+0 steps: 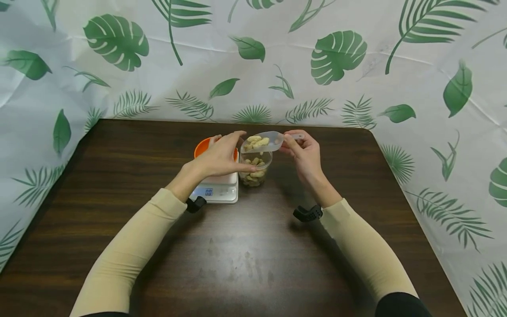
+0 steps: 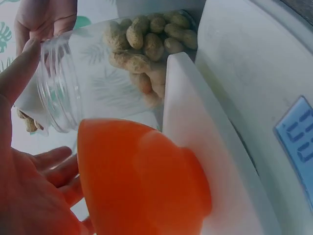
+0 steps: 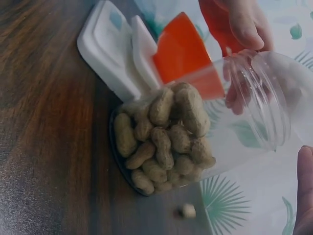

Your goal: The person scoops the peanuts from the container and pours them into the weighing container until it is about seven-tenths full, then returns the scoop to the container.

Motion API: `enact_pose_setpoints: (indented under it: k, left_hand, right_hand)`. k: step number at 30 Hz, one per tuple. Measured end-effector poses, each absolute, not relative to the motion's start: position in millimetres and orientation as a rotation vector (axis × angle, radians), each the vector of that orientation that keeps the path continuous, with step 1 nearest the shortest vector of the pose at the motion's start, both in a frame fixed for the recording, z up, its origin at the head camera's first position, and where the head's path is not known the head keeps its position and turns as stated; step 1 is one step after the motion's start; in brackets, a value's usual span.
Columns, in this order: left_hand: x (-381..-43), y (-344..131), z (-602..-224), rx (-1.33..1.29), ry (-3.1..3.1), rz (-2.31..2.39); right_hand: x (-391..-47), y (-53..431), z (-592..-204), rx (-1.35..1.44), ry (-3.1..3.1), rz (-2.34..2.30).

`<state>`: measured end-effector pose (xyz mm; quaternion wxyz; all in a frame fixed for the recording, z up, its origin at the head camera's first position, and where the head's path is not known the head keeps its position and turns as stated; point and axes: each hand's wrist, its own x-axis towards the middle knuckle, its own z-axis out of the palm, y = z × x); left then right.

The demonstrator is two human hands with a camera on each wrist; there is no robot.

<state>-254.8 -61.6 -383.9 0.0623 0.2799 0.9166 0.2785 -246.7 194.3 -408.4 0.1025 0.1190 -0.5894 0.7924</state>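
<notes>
A clear plastic jar [image 3: 166, 142] stands upright with unshelled peanuts [image 2: 151, 44] in its lower part. My left hand [image 1: 219, 154] curves around the jar's mouth, thumb on the rim, other fingers behind it. My right hand [image 1: 304, 152] pinches the handle of a translucent scoop [image 1: 273, 140]. Several peanuts lie in the scoop, which is above the jar's mouth. Left of the jar, an orange bowl [image 2: 137, 171] sits on a white kitchen scale [image 1: 227, 193]. My left hand partly hides the bowl in the head view.
The scale's display [image 1: 208, 192] appears to read 0.0. Beside the jar a small pale piece [image 3: 188, 211] shows blurred; I cannot tell whether it lies on the table. The dark wooden table [image 1: 245, 259] meets a leaf-printed cloth [image 1: 277, 53] at the back.
</notes>
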Motion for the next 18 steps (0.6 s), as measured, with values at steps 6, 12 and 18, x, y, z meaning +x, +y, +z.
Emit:
enact_pose_setpoints:
  k: [6,12,18]
  left_hand:
    - [-253.5,-71.3,-380.3,0.862,2.808,0.807]
    - [-252.2,-84.4,-379.1,0.835,2.842,0.797]
    - [-248.7,-102.0,-378.7,0.793,2.847,0.805]
  right_hand:
    - [-248.6,190.7,-406.6,0.376,-1.756,2.344]
    - [-251.3,184.2,-399.6,0.387,-1.785,2.337]
    - [-254.3,175.3,-394.8,0.403,-1.837,2.321]
